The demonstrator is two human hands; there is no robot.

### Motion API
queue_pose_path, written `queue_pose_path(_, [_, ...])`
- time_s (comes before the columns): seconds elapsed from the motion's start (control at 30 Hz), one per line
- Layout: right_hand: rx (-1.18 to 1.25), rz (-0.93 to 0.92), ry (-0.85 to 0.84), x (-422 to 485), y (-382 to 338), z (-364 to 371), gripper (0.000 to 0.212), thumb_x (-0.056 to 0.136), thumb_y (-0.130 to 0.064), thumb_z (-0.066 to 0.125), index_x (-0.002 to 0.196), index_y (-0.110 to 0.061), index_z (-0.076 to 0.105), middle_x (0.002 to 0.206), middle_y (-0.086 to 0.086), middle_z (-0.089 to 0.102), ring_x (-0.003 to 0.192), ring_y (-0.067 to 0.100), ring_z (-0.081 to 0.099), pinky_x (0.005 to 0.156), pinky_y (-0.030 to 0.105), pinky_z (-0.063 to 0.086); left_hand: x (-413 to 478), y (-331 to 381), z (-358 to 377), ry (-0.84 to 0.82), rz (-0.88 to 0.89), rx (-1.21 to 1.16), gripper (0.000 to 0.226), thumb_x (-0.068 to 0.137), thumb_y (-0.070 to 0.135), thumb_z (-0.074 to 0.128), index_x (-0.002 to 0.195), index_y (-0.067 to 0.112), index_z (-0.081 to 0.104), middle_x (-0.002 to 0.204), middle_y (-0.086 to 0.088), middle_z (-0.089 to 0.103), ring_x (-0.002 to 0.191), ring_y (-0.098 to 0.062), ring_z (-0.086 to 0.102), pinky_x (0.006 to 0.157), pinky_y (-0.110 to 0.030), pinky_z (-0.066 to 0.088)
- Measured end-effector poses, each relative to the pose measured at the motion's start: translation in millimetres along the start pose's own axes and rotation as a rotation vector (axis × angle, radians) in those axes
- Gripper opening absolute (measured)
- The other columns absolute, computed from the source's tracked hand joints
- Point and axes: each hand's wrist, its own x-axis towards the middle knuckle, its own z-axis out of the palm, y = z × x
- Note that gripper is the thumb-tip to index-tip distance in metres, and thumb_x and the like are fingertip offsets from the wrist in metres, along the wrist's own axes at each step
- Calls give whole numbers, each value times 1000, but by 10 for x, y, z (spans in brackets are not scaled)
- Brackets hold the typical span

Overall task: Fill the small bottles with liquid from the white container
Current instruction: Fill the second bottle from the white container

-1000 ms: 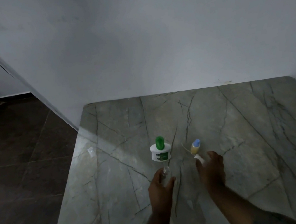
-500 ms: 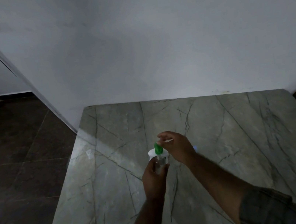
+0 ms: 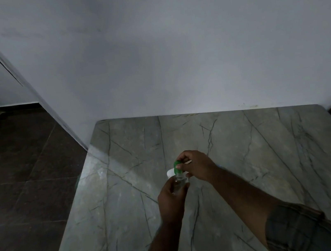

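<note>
**Inspector:** Nearest item first; the left hand (image 3: 171,198) is curled round the small clear bottle (image 3: 179,184), held upright just in front of the white container (image 3: 170,172); whether bottle and container touch cannot be told.

**Clerk:** And a second ago?

**Inspector:** That hand lay lower on the tabletop (image 3: 251,155) with the same bottle; it has since brought the bottle up to the container; the hold is unchanged.

**Clerk:** The right hand (image 3: 198,166)?

**Inspector:** It was beside the blue-capped bottle; it has crossed over, and thumb and fingers now pinch the green cap (image 3: 176,164); a pale sliver (image 3: 188,161) juts from the fingers; what it is cannot be told.

**Clerk:** The container's place?

**Inspector:** Unmoved; about mid-tabletop, slightly toward the left edge, well short of the far edge.

**Clerk:** Meaning for the task?

**Inspector:** In my judgement filling has not begun; the cap looks seated; opening it is the step in hand, the bottle waiting close by.
</note>
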Motion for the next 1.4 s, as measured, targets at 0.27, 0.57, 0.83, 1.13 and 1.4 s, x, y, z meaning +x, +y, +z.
queue_pose_path(0.27, [-39,16,-62,75,-20,-9,24,85,-10,72,108,-8,68,95,5,69,76,13,68,64,23,60,-41,22,-4,-18,5,-45,23,87,37,75,98,51,62,96,18,76,89,7,69,77,-17,54])
queue_pose_path(0.57, [-74,-40,-66,94,13,-31,20,81,-11,75,100,-10,69,89,2,68,72,7,66,60,15,55,-71,56,7,-19,-15,-80,16,88,37,74,103,39,69,91,18,76,85,8,69,68,-9,50])
queue_pose_path(0.83, [-100,-69,-78,80,44,-36,17,81,-13,75,97,-12,68,95,8,72,81,20,72,66,31,62,-132,18,18,-32,-30,-70,16,89,30,75,104,32,70,89,13,76,83,7,68,69,-10,50])
queue_pose_path(1.13, [-121,-46,-102,74,38,-75,17,83,-19,74,99,-16,68,101,2,68,79,10,65,55,25,59,-143,9,12,-39,-45,-88,23,91,30,72,114,27,69,100,9,76,93,-1,70,83,-25,58])
queue_pose_path(1.4, [-209,-72,-103,121,-5,-47,16,82,-20,75,95,-15,67,100,2,68,85,18,68,61,38,63,-114,43,-7,-30,-59,-127,19,93,28,70,112,26,69,100,6,75,92,-3,69,81,-21,56])
